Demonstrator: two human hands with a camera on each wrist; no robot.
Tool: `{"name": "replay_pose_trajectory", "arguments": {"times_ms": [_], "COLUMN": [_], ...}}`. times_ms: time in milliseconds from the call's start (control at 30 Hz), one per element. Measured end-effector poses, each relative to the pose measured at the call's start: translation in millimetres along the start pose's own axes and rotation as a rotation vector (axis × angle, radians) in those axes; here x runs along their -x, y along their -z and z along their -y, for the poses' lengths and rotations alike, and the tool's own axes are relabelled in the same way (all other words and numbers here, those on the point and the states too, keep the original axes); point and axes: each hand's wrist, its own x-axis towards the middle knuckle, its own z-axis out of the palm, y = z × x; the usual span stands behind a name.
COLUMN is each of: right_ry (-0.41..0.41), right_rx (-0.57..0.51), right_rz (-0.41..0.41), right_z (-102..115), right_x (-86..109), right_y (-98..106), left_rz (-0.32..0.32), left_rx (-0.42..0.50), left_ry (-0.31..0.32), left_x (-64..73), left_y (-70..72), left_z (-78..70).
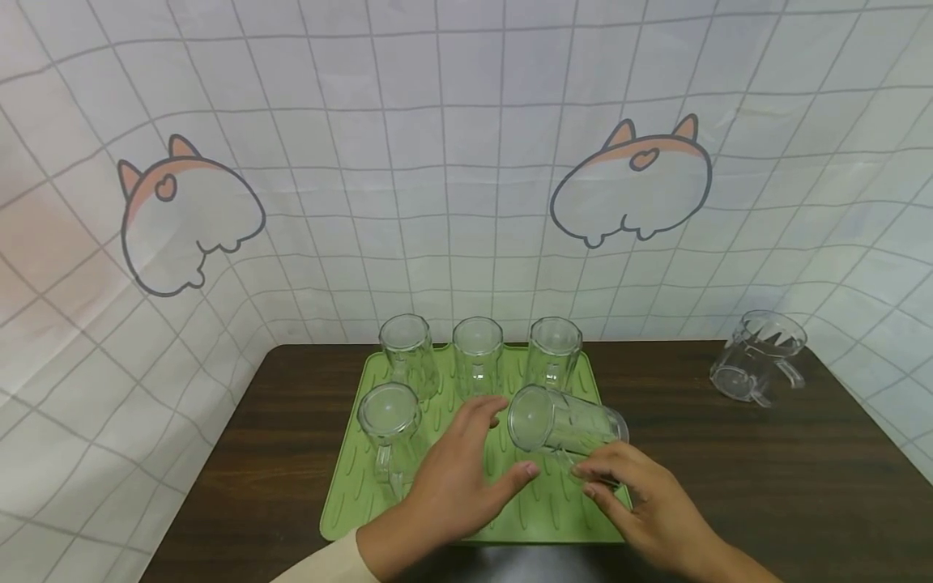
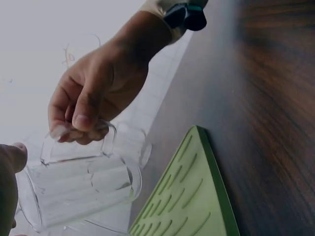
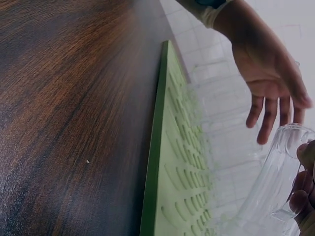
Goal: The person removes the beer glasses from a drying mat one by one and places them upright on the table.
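Note:
My right hand (image 1: 652, 502) pinches the handle of a clear glass mug (image 1: 572, 425), which lies tipped on its side in the air over the green ribbed mat (image 1: 510, 518). In the left wrist view, the thumb and fingers of that right hand (image 2: 98, 88) close on the handle above the mug's body (image 2: 83, 187). Just left of the mug's end is my left hand (image 1: 452, 482), its thumb and fingers spread and holding nothing. The right wrist view shows the left hand (image 3: 268, 69) with extended fingers close to the mug's end.
Along the mat's back stand three glass mugs, at left (image 1: 408, 356), middle (image 1: 478, 356) and right (image 1: 554, 356). Another mug (image 1: 391, 429) stands at the mat's front left. One more (image 1: 754, 356) is on the dark wooden table (image 1: 729, 461) at far right. A tile-patterned sheet (image 1: 474, 202) encloses the back.

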Motion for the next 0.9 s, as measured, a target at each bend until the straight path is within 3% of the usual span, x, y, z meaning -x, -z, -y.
{"name": "replay_pose_trajectory", "arguments": {"times_ms": [167,433,733,900], "right_ry": [0.005,0.023,0.060,0.160], "right_rx": [-0.014,-0.032,-0.020,0.036], "right_rz": [0.011,0.033,0.034,-0.085], "right_z": [-0.2,1.2,0.0,-3.1], "right_x": [0.7,0.4,1.3,-2.6], "right_y": [-1.1,-5.0,-7.8,-9.9], "left_rz": [0.045,0.131,0.106,0.032], "left_rx": [0.029,0.080,0.121,0.184], "left_ry": [0.046,0.171,0.166,0.127], "left_x": [-8.3,-16.4,-21.7,-18.9], "left_y": [-3.5,-5.3,-7.2,-6.8], "left_z": [2.9,3.3,4.9,6.9]}}
